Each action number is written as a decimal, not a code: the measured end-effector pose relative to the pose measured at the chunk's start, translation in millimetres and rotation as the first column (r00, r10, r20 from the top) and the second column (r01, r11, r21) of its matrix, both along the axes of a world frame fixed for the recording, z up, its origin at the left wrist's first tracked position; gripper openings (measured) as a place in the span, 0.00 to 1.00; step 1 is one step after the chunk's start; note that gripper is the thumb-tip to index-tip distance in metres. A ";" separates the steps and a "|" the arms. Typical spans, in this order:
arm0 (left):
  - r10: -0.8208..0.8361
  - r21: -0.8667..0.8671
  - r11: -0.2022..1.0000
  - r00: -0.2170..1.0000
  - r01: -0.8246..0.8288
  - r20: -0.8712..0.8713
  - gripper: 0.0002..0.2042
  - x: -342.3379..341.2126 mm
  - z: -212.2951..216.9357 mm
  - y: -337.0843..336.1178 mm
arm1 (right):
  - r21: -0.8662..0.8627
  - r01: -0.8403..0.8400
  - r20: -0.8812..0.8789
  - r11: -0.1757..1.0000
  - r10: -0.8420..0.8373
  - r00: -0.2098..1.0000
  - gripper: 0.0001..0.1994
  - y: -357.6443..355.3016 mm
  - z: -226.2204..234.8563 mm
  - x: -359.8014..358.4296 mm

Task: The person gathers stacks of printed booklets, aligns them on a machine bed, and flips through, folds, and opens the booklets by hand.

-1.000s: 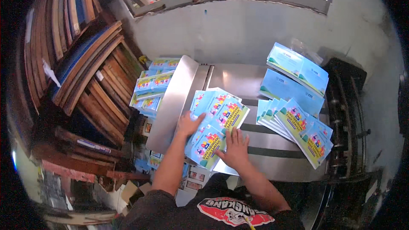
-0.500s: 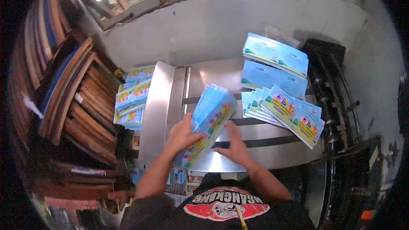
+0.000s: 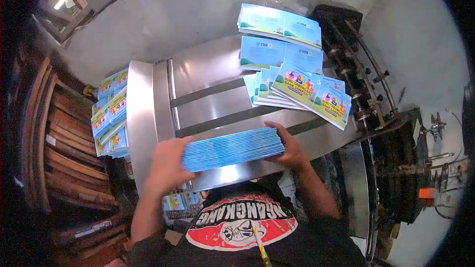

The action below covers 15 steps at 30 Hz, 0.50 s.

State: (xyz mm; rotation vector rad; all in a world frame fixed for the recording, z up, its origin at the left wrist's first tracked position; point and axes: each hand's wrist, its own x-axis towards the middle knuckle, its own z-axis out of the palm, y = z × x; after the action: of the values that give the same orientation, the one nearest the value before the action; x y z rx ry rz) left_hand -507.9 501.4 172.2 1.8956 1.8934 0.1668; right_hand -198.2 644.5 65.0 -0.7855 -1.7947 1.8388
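Between my two hands is a thick stack of light-blue booklets, turned so that its many layered edges face up. My left hand is closed round the stack's left end, slightly blurred. At the opposite end, my right hand grips the stack with the thumb on top. The stack is over the near side of a shiny metal table with dark strips across it. To the right on that table lie fanned booklets with colourful covers, and behind them blue-backed booklets in piles.
More booklet piles stand left of the table's raised metal edge. Wooden boards are stacked at far left. A dark machine with rods borders the table's right side. A grey wall rises behind.
The stack has turned from slanted with a cover showing to lying crosswise, edges up. My right hand has gone from open beside it to holding its right end. The view has shifted right.
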 end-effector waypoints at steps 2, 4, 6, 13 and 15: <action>0.132 -0.006 0.991 0.968 -0.134 0.214 0.44 -47.7 -24.5 -35.3 | 0.050 0.050 -0.036 0.997 -0.048 0.998 0.55 -2.8 7.2 -3.3; 0.215 0.105 0.955 0.892 -0.276 0.398 0.46 -53.8 -50.7 -55.5 | 0.094 0.097 -0.074 0.991 -0.090 0.993 0.55 -3.8 8.2 -7.2; 0.260 0.179 0.886 0.778 -0.428 0.572 0.48 -50.0 -70.6 -64.2 | 0.027 0.118 -0.075 0.993 -0.115 0.990 0.56 -1.5 4.1 -10.2; 0.216 0.045 0.717 0.282 -0.696 0.935 0.61 -16.6 -117.0 -56.9 | 0.226 0.041 -0.091 0.973 -0.020 0.996 0.64 -7.2 -34.4 -11.8; 0.240 0.036 0.726 0.302 -0.687 0.922 0.62 -19.1 -121.0 -58.7 | 0.246 0.060 -0.136 0.968 -0.027 0.990 0.63 -9.1 -29.6 -7.6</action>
State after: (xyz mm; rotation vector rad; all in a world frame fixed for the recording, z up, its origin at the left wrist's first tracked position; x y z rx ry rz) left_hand -527.0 442.7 51.3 0.8982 1.5748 1.5888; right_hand -205.8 635.4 35.5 -0.5890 -1.8603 1.5589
